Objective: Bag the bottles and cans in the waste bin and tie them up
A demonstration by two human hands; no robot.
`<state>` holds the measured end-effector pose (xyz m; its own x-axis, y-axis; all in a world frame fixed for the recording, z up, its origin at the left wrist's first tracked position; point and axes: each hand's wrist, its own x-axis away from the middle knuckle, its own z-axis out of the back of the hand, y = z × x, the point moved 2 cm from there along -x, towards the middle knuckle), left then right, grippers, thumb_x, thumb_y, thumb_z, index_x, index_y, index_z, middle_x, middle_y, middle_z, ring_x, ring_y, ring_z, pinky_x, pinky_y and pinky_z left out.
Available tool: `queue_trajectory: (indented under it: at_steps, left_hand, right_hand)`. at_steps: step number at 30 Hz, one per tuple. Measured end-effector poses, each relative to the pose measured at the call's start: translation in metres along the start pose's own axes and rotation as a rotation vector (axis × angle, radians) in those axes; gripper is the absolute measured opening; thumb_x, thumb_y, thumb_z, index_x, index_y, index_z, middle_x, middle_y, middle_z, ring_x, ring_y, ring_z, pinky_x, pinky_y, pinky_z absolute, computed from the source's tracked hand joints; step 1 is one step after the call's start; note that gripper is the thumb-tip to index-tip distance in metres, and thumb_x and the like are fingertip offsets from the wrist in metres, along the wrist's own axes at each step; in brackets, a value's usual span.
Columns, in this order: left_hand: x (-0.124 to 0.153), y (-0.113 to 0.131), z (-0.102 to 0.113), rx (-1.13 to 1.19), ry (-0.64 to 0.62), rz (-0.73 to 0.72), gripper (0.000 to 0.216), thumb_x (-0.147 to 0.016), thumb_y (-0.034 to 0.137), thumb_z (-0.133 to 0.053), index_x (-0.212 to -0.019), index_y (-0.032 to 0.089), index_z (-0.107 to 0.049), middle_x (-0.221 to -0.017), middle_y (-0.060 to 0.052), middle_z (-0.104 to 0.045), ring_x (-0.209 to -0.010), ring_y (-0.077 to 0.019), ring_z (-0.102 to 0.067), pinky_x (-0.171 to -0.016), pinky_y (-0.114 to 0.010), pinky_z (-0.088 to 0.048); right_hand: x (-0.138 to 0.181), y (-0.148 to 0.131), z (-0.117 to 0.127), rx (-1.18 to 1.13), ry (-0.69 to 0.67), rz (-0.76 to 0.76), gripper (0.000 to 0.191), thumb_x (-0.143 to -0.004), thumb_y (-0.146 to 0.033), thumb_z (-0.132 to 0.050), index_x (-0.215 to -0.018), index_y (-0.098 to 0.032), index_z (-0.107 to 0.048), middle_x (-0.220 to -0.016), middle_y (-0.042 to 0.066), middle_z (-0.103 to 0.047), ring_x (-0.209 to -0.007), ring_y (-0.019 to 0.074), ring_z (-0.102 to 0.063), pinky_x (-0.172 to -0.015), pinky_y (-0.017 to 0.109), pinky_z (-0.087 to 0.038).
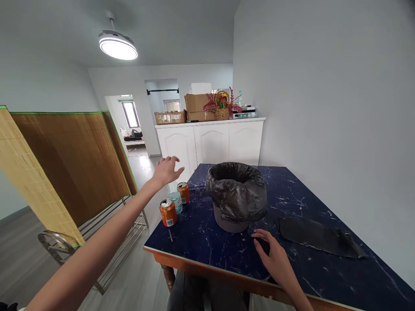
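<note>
My left hand point(167, 170) reaches over the table's left edge, fingers curved and apart with nothing in them. Below it stand two orange drink cans, a nearer one point(168, 213) and a farther one point(183, 192), both upright. Between them is a clear plastic bottle point(177, 202) with a pale blue label, partly hidden by the cans. A grey trash bin point(230, 224) lined with a black plastic bag point(238, 196) sits mid-table, the bag folded over its rim. Just right of the bin's base, my right hand point(271, 255) hovers or rests near the tabletop, fingers apart and holding nothing.
A flattened black plastic bag point(317, 236) lies on the right of the blue marbled table point(201, 246). Left of the table, a bamboo mat point(71, 151) hangs on a metal rack point(129, 233). White cabinets point(212, 147) stand behind, bearing cardboard boxes point(196, 106) and a flower basket point(222, 113).
</note>
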<state>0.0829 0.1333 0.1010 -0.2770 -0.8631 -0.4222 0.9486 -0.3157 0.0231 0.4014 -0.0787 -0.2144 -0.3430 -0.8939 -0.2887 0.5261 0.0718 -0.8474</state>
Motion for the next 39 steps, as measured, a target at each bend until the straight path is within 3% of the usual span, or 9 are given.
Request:
queue_trajectory:
  at_steps: [5, 11, 16, 21, 23, 25, 29, 35, 39]
  left_hand:
    - [0.018, -0.036, -0.024, -0.041, -0.158, 0.123, 0.049, -0.095, 0.051, -0.062, -0.13, 0.018, -0.064, -0.122, -0.02, -0.077, -0.119, -0.0414, -0.07, -0.095, -0.047, -0.053]
    - [0.028, -0.016, -0.031, 0.017, -0.153, 0.066, 0.035, -0.1, 0.045, -0.056, -0.125, 0.023, -0.067, -0.114, -0.014, -0.079, -0.109, -0.0354, -0.074, -0.084, -0.04, -0.055]
    - [0.03, 0.025, 0.018, 0.076, -0.043, -0.099, 0.038, -0.103, 0.051, -0.053, -0.127, 0.024, -0.066, -0.107, -0.011, -0.08, -0.098, -0.0323, -0.075, -0.079, -0.038, -0.054]
    - [0.04, 0.074, 0.092, 0.225, 0.436, -0.348, 0.03, -0.104, 0.044, -0.06, -0.125, 0.023, -0.066, -0.105, -0.009, -0.079, -0.093, -0.0292, -0.076, -0.078, -0.038, -0.054]
    - [0.043, 0.094, 0.108, 0.281, 0.573, -0.416, 0.026, -0.105, 0.036, -0.061, -0.128, 0.022, -0.063, -0.109, -0.009, -0.079, -0.096, -0.0277, -0.076, -0.082, -0.039, -0.054]
    - [0.043, 0.111, 0.11, 0.326, 0.62, -0.457, 0.027, -0.106, 0.033, -0.061, -0.13, 0.021, -0.061, -0.113, -0.009, -0.078, -0.099, -0.0273, -0.075, -0.085, -0.039, -0.054]
    - [0.034, 0.136, 0.084, 0.505, 0.453, -0.54, 0.024, -0.106, 0.034, -0.062, -0.126, 0.021, -0.062, -0.12, -0.009, -0.078, -0.107, -0.0265, -0.074, -0.093, -0.04, -0.055]
    - [0.025, 0.158, 0.018, 0.673, -0.014, -0.58, 0.03, -0.104, 0.038, -0.063, -0.13, 0.025, -0.063, -0.129, -0.008, -0.077, -0.122, -0.0281, -0.072, -0.098, -0.04, -0.056]
    - [0.031, 0.162, 0.0, 0.659, -0.218, -0.703, 0.03, -0.105, 0.043, -0.059, -0.13, 0.029, -0.068, -0.136, -0.004, -0.075, -0.127, -0.026, -0.07, -0.104, -0.039, -0.054]
  right_hand:
    - [0.0, -0.003, 0.001, -0.01, 0.019, 0.01, 0.042, -0.098, -0.056, -0.054, -0.129, -0.029, -0.064, -0.122, 0.011, -0.076, -0.108, 0.0325, -0.075, -0.069, 0.039, -0.061]
    - [0.0, -0.006, 0.002, -0.014, 0.026, 0.018, 0.04, -0.097, -0.055, -0.054, -0.127, -0.03, -0.065, -0.119, 0.011, -0.076, -0.095, 0.0303, -0.076, -0.064, 0.038, -0.06]
    - [0.001, -0.006, 0.002, -0.007, 0.011, 0.005, 0.041, -0.099, -0.055, -0.053, -0.13, -0.031, -0.064, -0.121, 0.01, -0.075, -0.087, 0.028, -0.075, -0.062, 0.037, -0.058]
    - [0.001, -0.006, 0.002, -0.012, 0.018, 0.01, 0.04, -0.098, -0.054, -0.053, -0.129, -0.031, -0.064, -0.12, 0.01, -0.075, -0.081, 0.0267, -0.074, -0.06, 0.037, -0.057]
    - [0.0, -0.007, 0.002, -0.016, 0.018, 0.016, 0.04, -0.098, -0.055, -0.053, -0.128, -0.031, -0.065, -0.119, 0.01, -0.076, -0.082, 0.0271, -0.075, -0.059, 0.037, -0.056]
    - [0.0, -0.008, 0.003, -0.026, 0.016, 0.023, 0.04, -0.098, -0.054, -0.053, -0.128, -0.03, -0.064, -0.118, 0.01, -0.076, -0.084, 0.028, -0.075, -0.059, 0.037, -0.056]
    - [0.0, -0.01, 0.003, -0.035, 0.019, 0.029, 0.04, -0.098, -0.054, -0.052, -0.128, -0.03, -0.064, -0.117, 0.01, -0.076, -0.089, 0.0289, -0.075, -0.061, 0.037, -0.057]
    - [-0.001, -0.01, 0.003, -0.026, 0.039, 0.039, 0.039, -0.098, -0.054, -0.053, -0.126, -0.031, -0.066, -0.113, 0.009, -0.076, -0.087, 0.0286, -0.075, -0.061, 0.037, -0.058]
    - [-0.001, -0.01, 0.003, -0.004, 0.043, 0.038, 0.039, -0.099, -0.055, -0.053, -0.126, -0.031, -0.066, -0.112, 0.009, -0.076, -0.083, 0.0278, -0.075, -0.061, 0.037, -0.058]
